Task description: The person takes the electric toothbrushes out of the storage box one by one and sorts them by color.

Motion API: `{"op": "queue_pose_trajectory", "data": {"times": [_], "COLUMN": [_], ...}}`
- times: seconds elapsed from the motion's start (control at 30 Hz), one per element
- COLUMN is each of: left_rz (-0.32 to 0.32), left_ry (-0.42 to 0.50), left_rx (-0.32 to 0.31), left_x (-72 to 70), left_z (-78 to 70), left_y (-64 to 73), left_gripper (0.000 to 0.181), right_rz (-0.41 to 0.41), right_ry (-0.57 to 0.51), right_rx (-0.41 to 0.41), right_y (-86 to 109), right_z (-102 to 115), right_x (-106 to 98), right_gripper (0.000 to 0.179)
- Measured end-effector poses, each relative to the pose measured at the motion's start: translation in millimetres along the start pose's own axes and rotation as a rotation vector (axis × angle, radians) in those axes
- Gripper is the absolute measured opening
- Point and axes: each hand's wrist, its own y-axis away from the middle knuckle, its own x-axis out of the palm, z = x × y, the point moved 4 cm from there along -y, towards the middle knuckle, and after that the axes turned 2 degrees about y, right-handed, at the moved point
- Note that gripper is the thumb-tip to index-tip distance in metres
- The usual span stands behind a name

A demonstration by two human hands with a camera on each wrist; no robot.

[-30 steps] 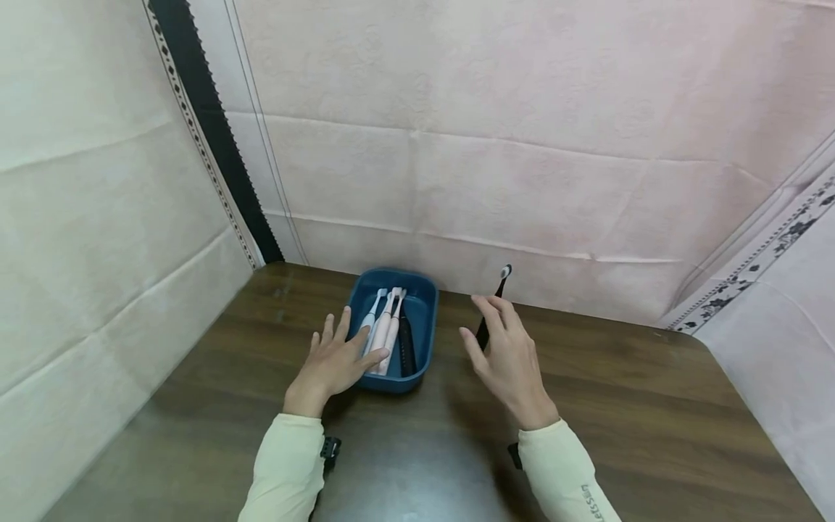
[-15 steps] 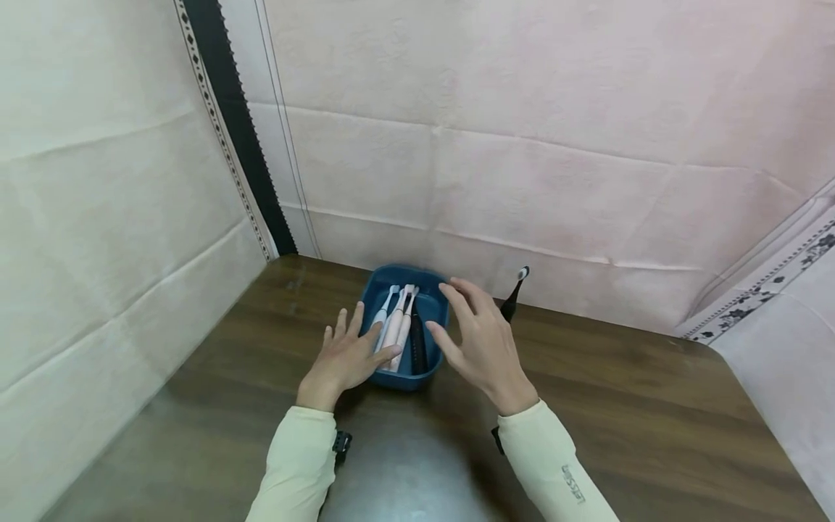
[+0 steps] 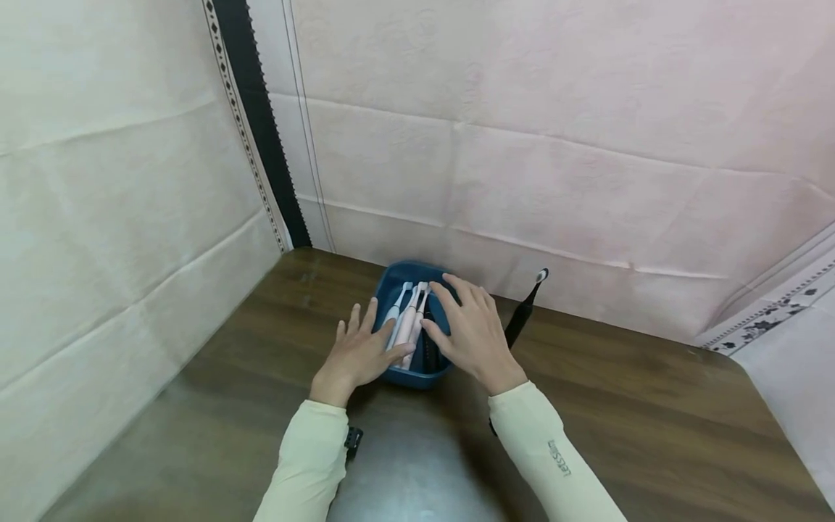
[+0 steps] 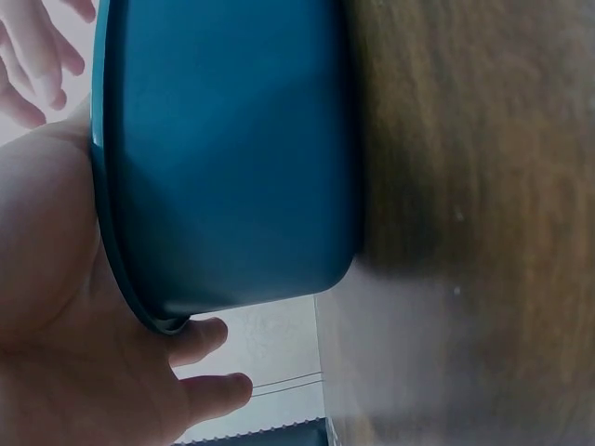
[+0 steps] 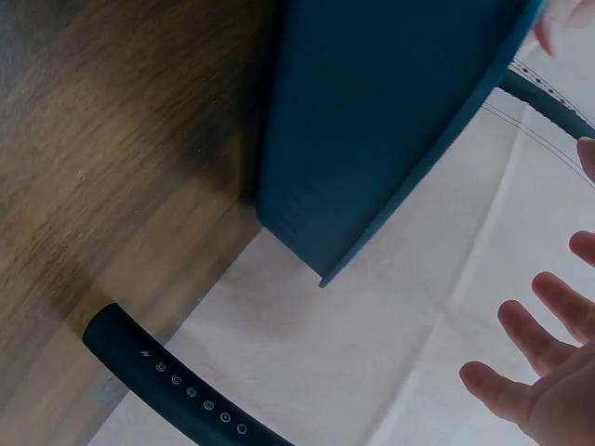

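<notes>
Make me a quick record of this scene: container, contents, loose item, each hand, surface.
container: blue bin
contents: three pale toothbrushes, one dark toothbrush
loose item: black toothbrush, standing right of the bin
left hand: at the bin's left rim
right hand: over the bin's right side
surface: brown wood-grain table

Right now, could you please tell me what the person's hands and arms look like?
The left hand and right hand are ungloved. The left sleeve and right sleeve are long and pale yellow-green; the right bears dark lettering along the forearm. A small black device shows at the left wrist.
</notes>
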Motion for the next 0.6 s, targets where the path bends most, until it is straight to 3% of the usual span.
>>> {"op": "queue_pose_trajectory", "data": {"times": [0.3,0.6], "left_rz": [-0.014,-0.006], "left_ry": [0.008,0.018], "left_rx": [0.0,-0.011], "left_x": [-1.5,-1.1], "left_z": [0.2,1.1], "left_y": [1.4,3.7], "left_gripper": [0.072,0.072], "right_rz": [0.109,0.179], "right_ry": [0.005,-0.063], "right_rx": [0.032,0.087], "right_y": [-12.8,-25.4], "right_z": [-5,-3], "right_x": [16,35], "right_gripper": [0.058,0.053]}}
